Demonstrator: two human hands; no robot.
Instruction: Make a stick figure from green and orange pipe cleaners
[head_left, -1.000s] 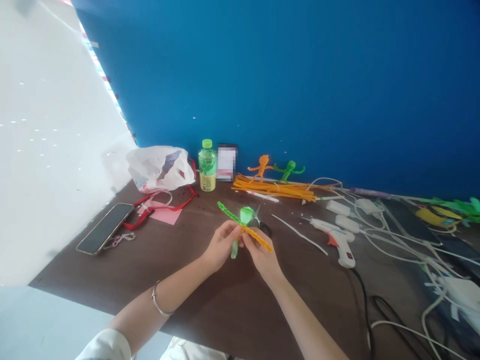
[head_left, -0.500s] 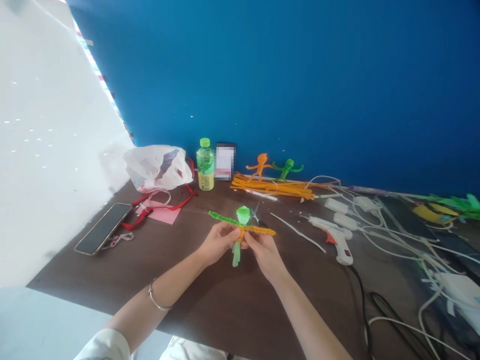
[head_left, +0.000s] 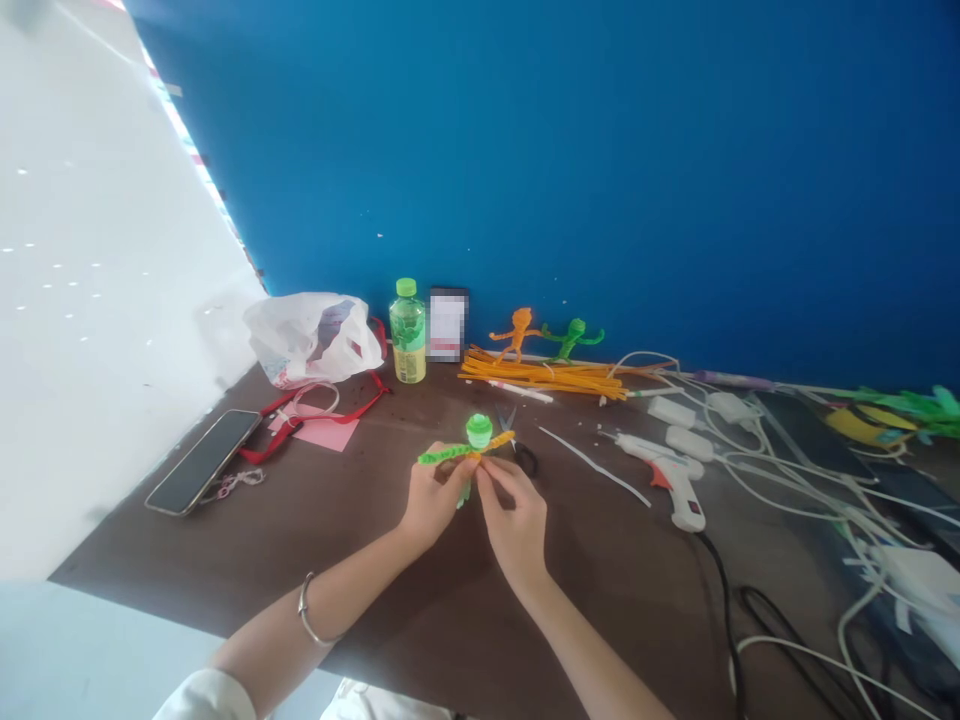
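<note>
Between my two hands is a small pipe-cleaner figure (head_left: 479, 431) with a green head, one green arm and one orange arm. My left hand (head_left: 435, 495) is closed on its body from the left, thumb across the front. From the right, the thumb and fingers of my right hand (head_left: 514, 510) pinch the orange part of the body. Fingers hide most of the torso, and a bit of pale green leg shows below them. Just behind my right hand lie scissors (head_left: 528, 460), partly covered.
Behind stand an orange figure (head_left: 521, 335) and a green figure (head_left: 575, 340) by a bundle of orange pipe cleaners (head_left: 544, 376). A glue gun (head_left: 679, 480) and tangled white cables lie right. A bottle (head_left: 408, 335), plastic bag (head_left: 311, 335) and phone (head_left: 204, 462) are left.
The figure has turned in my hands, its orange arm now angled up and away and its green arm lower. My right hand has rolled over, its fingers drawn together at the body.
</note>
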